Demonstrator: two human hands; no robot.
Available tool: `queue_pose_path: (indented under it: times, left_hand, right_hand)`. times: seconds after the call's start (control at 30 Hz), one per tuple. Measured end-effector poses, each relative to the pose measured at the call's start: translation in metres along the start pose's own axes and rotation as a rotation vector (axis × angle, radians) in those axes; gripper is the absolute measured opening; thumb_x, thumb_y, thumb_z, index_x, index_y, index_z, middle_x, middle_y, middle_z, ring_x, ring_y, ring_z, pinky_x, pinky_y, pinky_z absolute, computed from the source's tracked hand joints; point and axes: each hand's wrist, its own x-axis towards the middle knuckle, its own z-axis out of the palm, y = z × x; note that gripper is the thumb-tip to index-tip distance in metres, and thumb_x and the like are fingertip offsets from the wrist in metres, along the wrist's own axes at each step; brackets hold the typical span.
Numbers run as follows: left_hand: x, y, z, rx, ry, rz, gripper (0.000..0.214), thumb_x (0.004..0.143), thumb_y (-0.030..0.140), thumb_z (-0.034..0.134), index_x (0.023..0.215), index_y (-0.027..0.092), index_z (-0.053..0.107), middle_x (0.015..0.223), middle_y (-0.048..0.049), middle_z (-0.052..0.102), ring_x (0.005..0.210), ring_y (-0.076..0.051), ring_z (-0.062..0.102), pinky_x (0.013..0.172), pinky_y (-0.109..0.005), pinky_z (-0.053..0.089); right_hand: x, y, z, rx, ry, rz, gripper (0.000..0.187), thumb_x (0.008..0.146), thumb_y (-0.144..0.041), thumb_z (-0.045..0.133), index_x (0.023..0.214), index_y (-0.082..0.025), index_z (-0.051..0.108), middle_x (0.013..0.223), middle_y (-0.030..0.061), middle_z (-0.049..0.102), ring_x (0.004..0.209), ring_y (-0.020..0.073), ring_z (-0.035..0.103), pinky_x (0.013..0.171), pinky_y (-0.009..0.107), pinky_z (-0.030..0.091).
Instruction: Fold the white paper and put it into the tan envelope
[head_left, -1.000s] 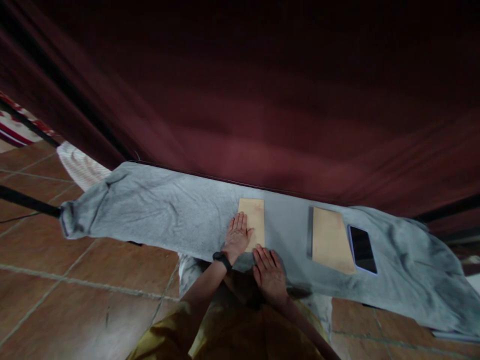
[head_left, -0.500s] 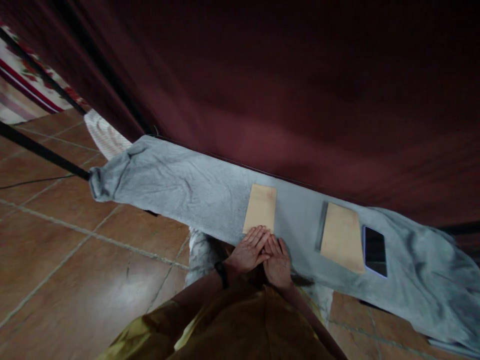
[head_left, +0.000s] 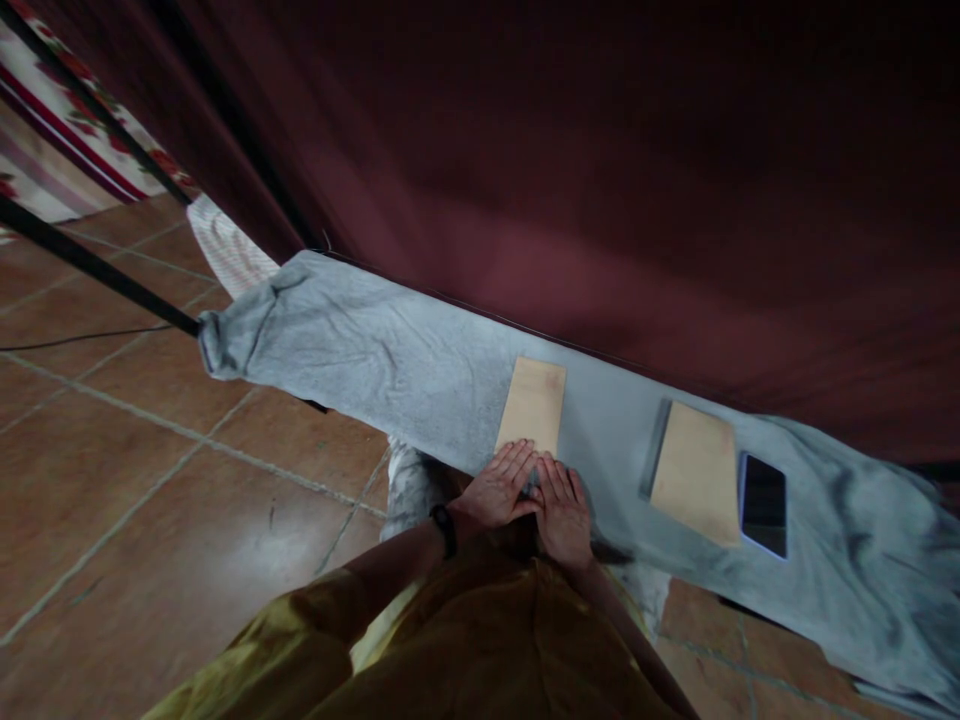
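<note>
A tan envelope [head_left: 534, 405] lies flat on a grey cloth [head_left: 360, 345] spread over a long narrow surface. My left hand [head_left: 501, 487], with a black band at the wrist, rests flat at the envelope's near edge, fingers stretched out and touching it. My right hand [head_left: 564, 508] lies flat beside it on the cloth, fingers extended, its fingertips close to the envelope's near right corner. Neither hand holds anything.
A stack of tan envelopes [head_left: 696, 470] lies to the right, with a dark phone [head_left: 763, 504] next to it. A dark red curtain [head_left: 600, 180] hangs behind. Brown floor tiles [head_left: 150, 480] lie to the left, crossed by a black pole [head_left: 97, 270].
My left hand slid back off the envelope to its near edge and now lies beside my right hand. The view shifted toward the left.
</note>
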Motion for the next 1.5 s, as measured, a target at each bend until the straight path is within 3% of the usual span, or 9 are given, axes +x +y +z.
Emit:
queue_pose_path:
  times: [0.37,0.53,0.67,0.83,1.1,1.5]
  left_hand:
    - [-0.009,-0.013,-0.01,0.066,-0.011,-0.045,0.083,0.099,0.063,0.038,0.157,0.007,0.02,0.163,-0.0213,0.023,0.154,-0.029,0.013,0.125,-0.049,0.018]
    - [-0.014,-0.017,-0.017,0.074,0.015,-0.065,0.084,0.098,0.061,0.041,0.156,0.003,0.022,0.162,-0.0236,0.025,0.153,-0.029,0.016,0.125,-0.046,0.02]
    - [-0.015,-0.017,-0.017,0.069,-0.012,-0.072,0.085,0.097,0.064,0.041,0.158,0.008,0.02,0.164,-0.0217,0.02,0.154,-0.03,0.014,0.124,-0.049,0.02]
    - [-0.014,-0.017,-0.015,0.059,-0.034,-0.074,0.083,0.094,0.062,0.052,0.157,0.016,0.026,0.166,-0.0197,0.014,0.154,-0.032,0.013,0.123,-0.051,0.021]
    - [-0.015,-0.02,-0.007,0.052,0.003,-0.075,0.082,0.093,0.044,0.053,0.158,0.005,0.02,0.164,-0.0229,0.019,0.154,-0.031,0.016,0.124,-0.052,0.022]
    - [-0.017,-0.026,0.001,0.156,0.081,-0.024,0.08,0.095,0.06,0.051,0.154,0.01,0.031,0.162,-0.0242,0.025,0.152,-0.033,0.022,0.119,-0.053,0.032]
  right_hand:
    - [-0.002,0.006,-0.004,0.032,0.036,0.031,0.052,0.105,-0.027,0.029,0.155,-0.014,0.036,0.154,0.0113,0.045,0.14,0.0256,0.046,0.119,0.047,0.026]
    - [-0.003,0.006,-0.007,0.037,0.026,0.041,0.05,0.106,-0.027,0.028,0.152,-0.012,0.042,0.154,0.012,0.046,0.14,0.0258,0.045,0.119,0.047,0.026]
    - [-0.002,0.005,-0.01,0.053,0.011,0.056,0.049,0.107,-0.028,0.028,0.149,-0.01,0.045,0.154,0.0125,0.046,0.143,0.0257,0.042,0.121,0.047,0.025]
    - [0.014,-0.009,-0.009,0.136,-0.007,0.016,0.052,0.107,-0.029,0.026,0.154,-0.01,0.036,0.158,0.0134,0.039,0.148,0.0232,0.032,0.121,0.046,0.028]
    - [0.044,-0.035,-0.001,0.144,-0.051,-0.034,0.054,0.106,-0.03,0.029,0.154,-0.007,0.035,0.159,0.0151,0.037,0.149,0.0225,0.031,0.122,0.042,0.029]
    - [0.068,-0.004,0.007,0.044,-0.014,0.025,0.054,0.106,-0.035,0.033,0.155,-0.012,0.035,0.16,0.011,0.035,0.148,0.0224,0.033,0.122,0.044,0.025]
